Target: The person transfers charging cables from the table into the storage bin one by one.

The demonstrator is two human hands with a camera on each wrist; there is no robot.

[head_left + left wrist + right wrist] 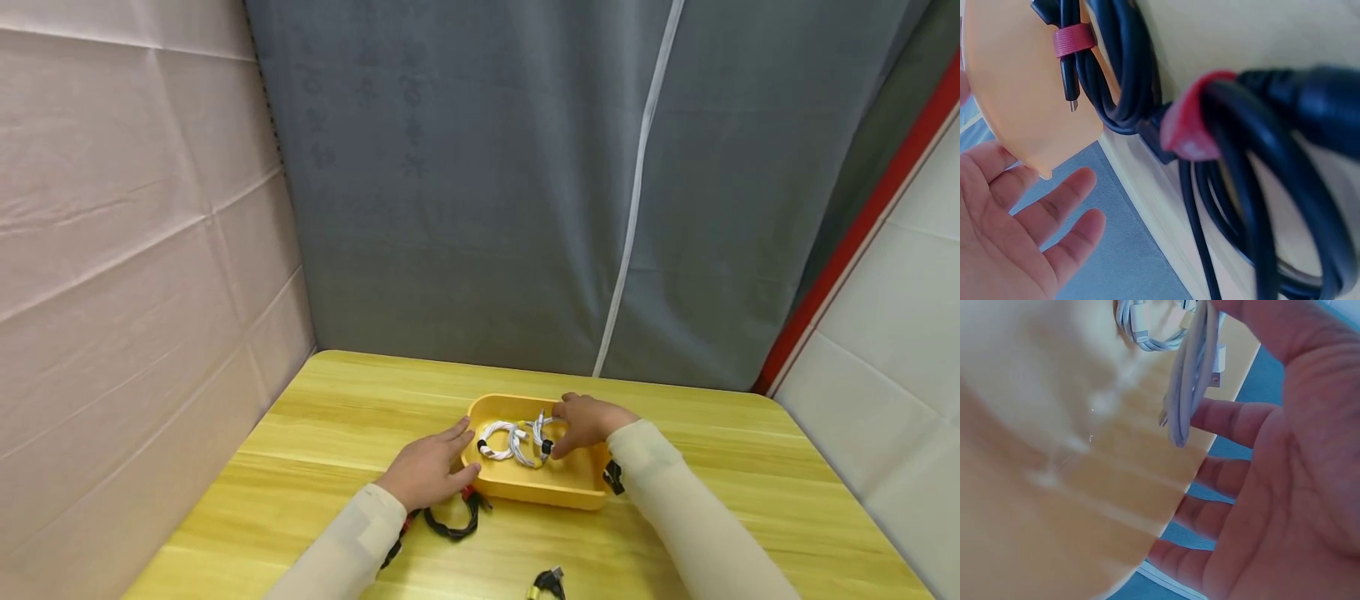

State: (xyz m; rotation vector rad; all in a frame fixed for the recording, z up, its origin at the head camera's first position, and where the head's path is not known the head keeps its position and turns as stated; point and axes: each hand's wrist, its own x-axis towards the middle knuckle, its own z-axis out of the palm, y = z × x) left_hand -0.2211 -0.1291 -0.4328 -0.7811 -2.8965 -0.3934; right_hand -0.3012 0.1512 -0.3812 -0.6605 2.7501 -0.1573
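A yellow plastic bin stands on the wooden table. At its left end my left hand touches the rim, fingers extended and holding nothing; the left wrist view shows the fingers against the bin wall. My right hand reaches over the bin's right part. Between thumb and index finger it pinches a coiled white cable with a black tie, while its other fingers lie along the bin's edge. More coiled white cable lies inside the bin, to the left.
Black coiled cables with red ties lie beside the left hand, outside the bin. Another black cable with a yellow tie is at the table's near side. A small black item shows by the right wrist. A grey curtain hangs behind.
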